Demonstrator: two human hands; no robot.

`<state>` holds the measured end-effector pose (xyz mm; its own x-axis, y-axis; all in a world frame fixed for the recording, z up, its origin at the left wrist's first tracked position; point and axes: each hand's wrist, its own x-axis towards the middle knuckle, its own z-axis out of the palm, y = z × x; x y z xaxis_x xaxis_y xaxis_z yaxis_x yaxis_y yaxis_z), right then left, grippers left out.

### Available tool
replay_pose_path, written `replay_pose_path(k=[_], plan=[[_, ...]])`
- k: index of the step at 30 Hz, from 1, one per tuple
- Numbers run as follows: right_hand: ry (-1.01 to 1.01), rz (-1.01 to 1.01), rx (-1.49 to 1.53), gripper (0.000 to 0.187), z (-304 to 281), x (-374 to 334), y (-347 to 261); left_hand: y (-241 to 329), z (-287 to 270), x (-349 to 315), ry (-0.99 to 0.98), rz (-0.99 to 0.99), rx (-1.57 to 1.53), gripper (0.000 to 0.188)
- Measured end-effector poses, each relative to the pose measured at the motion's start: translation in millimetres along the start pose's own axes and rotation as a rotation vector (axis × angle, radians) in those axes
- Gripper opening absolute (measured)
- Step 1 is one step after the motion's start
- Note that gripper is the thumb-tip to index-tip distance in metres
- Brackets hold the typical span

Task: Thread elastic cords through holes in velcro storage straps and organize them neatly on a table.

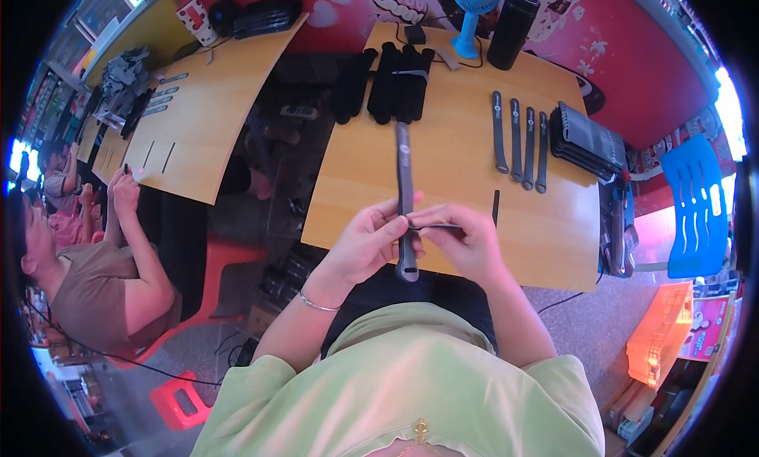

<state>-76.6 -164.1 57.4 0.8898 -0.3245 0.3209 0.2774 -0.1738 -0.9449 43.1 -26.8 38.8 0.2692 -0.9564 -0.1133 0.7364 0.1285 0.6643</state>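
Near the front edge of the bench point(356, 196), a little to the left of its middle, I have one dark grey strap point(405, 172) between my two hands. The strap is lengthwise before me: its far end points to the back edge, close to some black rolls point(395, 89) by the back left corner, and its near rounded end, with a slot, reaches over the front edge. The fingers of my left hand point(360, 242) are curled closed about the lower half of the strap, the thumb upon it. The fingers of my right hand point(472, 242) are pinched together on a thin dark strip point(445, 226), which lies across the strap; whether it goes around, I cannot tell.

On the upper part of my strap is a pale printed mark point(404, 150), too small for reading. Similar pale marks are on four straps point(515, 141), placed side by side toward the right edge, just beside a stack of dark folded pieces point(587, 145). Nearer to me, one loose strip point(496, 208) lies on the wood. At the back edge stand a blue fan point(474, 6) and a black cylinder point(514, 30). At my left, another person point(107, 291) sits by a second bench point(213, 117).
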Motion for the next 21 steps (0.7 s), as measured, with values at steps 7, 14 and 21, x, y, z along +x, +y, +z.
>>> replay_pose_path(k=[7, 14, 21], plan=[[0.088, 0.238, -0.036, 0.007, -27, 21, 4, 11, -12, -1, -0.108, -0.168, 0.106, 0.038], [0.428, 0.070, -0.166, 0.009, -117, 82, 2, 29, -44, -29, -0.293, -0.330, 0.220, 0.045], [0.706, -0.058, -0.474, 0.014, -160, 132, -14, 26, -63, -60, -0.342, -0.365, 0.202, 0.046]])
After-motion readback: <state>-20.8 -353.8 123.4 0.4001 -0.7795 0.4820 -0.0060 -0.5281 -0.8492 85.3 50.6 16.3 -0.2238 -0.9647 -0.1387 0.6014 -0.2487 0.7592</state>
